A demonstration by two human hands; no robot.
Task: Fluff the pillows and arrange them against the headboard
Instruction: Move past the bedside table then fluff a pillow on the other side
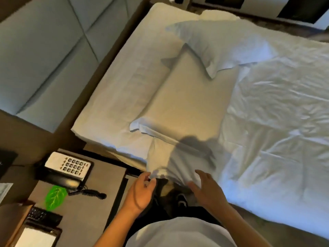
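A: Left hand [142, 189] at seven o'clock pinches the hanging corner of the near pillow [188, 107]; right hand [206, 188], fingers spread, hovers just beside its edge.

B: I'd grip both corners evenly, lift, shake, then stand it against the headboard [46, 50] at ten o'clock.

A: Flat, creased white cotton. The second pillow [222, 45] at one o'clock looks plumper, lying across the rumpled duvet [276, 113].
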